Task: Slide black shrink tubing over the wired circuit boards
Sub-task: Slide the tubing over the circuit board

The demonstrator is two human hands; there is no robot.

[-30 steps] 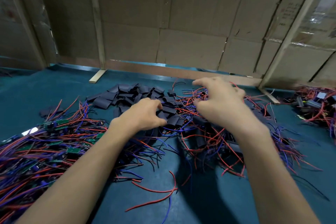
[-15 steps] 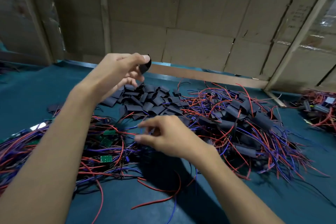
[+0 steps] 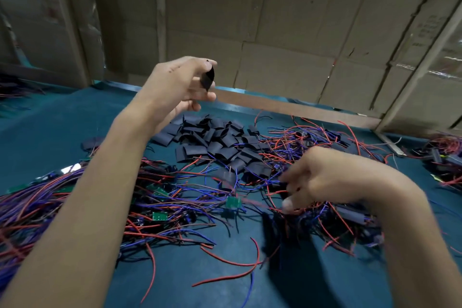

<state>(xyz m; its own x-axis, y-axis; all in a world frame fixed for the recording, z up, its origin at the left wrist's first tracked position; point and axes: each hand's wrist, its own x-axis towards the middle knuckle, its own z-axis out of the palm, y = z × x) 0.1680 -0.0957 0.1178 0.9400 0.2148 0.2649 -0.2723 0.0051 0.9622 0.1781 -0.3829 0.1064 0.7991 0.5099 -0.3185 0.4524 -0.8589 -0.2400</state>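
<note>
The left hand is holding one piece of black tubing up in the air, well above the table, pinching it between thumb and fingertips. The right hand is reaching low into the tangle of red and blue wires; its outline is blurred, its fingers are curling toward the strands, and I cannot tell whether that grip is actually closing on anything.

The loose tubing pile is lying near the middle of the table, just behind the wires. Bare green circuit boards are sitting among the wires to the left, while already-sleeved boards are lying under and beyond the right wrist.

The likely trouble is the tangle itself: pulling one board free may be dragging its neighbours along, or tugging a wire off its solder joint. The tubing looks flattened, so it may be refusing the board's corners unless squeezed open, and a light pinch could be letting it drop back among identical pieces.

Open room is lying toward the near edge, where the teal surface is showing between stray red strands. The far edge is ending at a wooden rail below cardboard walls, and another heap of wired parts is crowding the right edge.
</note>
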